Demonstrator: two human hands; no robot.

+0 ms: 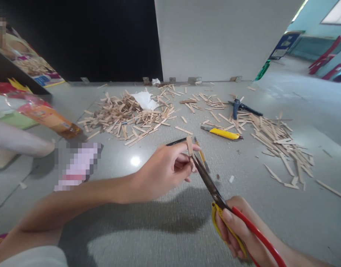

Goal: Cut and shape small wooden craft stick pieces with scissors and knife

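Observation:
My left hand (167,165) pinches a short, flat wooden stick (189,146) between thumb and fingers, above the table. In my right hand (239,226) is a pair of scissors (212,189) with one red handle and one wrapped in yellow. The scissor tips meet the stick close to my left fingertips; I cannot tell whether they cut into it. Behind my left hand lie a dark pen-like rod (176,141) and a yellow pencil-like stick (200,152), both partly hidden. A yellow utility knife (224,133) rests farther back.
Cut wooden sticks form a heap (123,115) at the back left and a spread (284,141) at the right. Near the latter lies a dark clamp-like tool (239,107). A plastic bottle (52,118) lies at the left. A black and white panel (203,40) stands behind.

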